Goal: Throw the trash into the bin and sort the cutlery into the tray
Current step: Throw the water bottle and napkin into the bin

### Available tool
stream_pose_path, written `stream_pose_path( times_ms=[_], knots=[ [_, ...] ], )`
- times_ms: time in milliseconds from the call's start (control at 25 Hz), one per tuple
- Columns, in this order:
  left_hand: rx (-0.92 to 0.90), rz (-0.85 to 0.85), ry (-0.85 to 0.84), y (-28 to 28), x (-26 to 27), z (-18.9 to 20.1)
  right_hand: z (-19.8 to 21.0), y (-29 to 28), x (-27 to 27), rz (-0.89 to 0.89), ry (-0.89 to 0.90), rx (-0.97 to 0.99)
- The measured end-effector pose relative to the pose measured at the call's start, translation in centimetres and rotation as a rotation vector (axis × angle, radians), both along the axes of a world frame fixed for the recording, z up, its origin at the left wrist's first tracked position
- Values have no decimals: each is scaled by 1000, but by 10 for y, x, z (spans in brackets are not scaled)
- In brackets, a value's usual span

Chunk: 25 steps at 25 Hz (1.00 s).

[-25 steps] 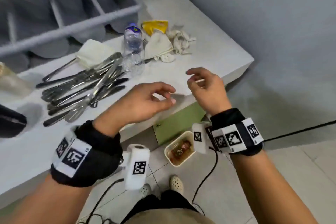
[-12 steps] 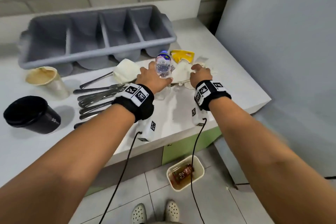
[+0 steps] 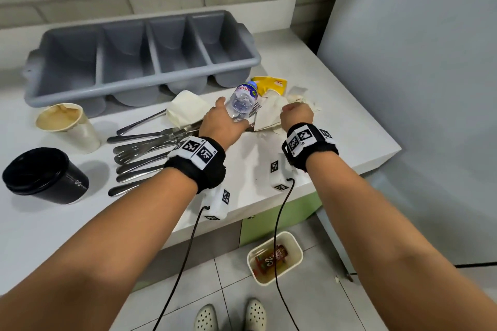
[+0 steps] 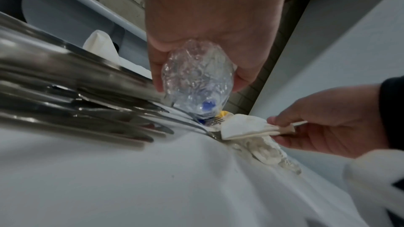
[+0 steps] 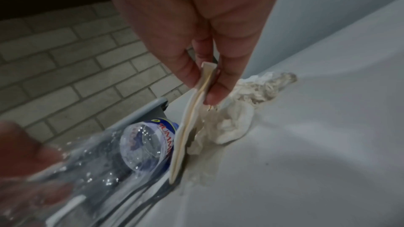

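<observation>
My left hand (image 3: 223, 122) grips a clear plastic water bottle (image 3: 242, 101) with a blue cap, tilted away from me; the bottle (image 4: 197, 82) shows end-on in the left wrist view. My right hand (image 3: 295, 115) pinches a flat folded white paper wrapper (image 5: 192, 110) between thumb and fingers, lifting its edge off the counter. A crumpled napkin (image 5: 240, 115) lies just beyond it. A pile of steel cutlery (image 3: 150, 153) lies left of my left hand. The grey four-compartment tray (image 3: 139, 54) stands at the back. A white bin (image 3: 274, 260) holding a wrapper sits on the floor below.
A stained paper cup (image 3: 64, 123) and a black lidded cup (image 3: 43, 174) stand at the left. A yellow packet (image 3: 269, 83) and another folded napkin (image 3: 188, 107) lie near the tray. The counter edge (image 3: 349, 177) drops off at right beside a grey panel.
The head view rose and both arms reached forward over the counter. My left hand took hold of the bottle and tilted it; my right hand closed on the paper wrapper.
</observation>
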<state>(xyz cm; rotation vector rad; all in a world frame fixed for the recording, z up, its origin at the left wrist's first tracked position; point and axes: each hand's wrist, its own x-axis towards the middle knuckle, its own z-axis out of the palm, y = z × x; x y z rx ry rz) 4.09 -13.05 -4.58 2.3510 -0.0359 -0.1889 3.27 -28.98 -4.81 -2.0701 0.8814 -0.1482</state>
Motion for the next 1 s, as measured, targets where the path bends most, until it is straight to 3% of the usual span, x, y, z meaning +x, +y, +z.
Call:
stream_pose_path(
  times_ms=[120,320,440,640,760,880,1000],
  knots=[
    [-56,5,-27,8,-12,9,-2,-7,-20,-133,-148,177],
    [-332,-69,-175,11,-58,28,15,-26,-98,-267,-592,466],
    [-429,-219,-223,0,-101,25,9,-41,-154,-362,-677,523],
    [-414,-448,-33,-1,-175,-14,-31,-43,-257,-548,-661,540],
    [-367,-536,163,-3,-199,-75,-105,-37,-299,-602,-506,433],
    [-244,-489,432,-12,-197,-182,-230,-26,-311,-618,-148,333],
    [-14,-567,502,-27,-191,-290,-348,-16,-302,-599,132,379]
  ],
)
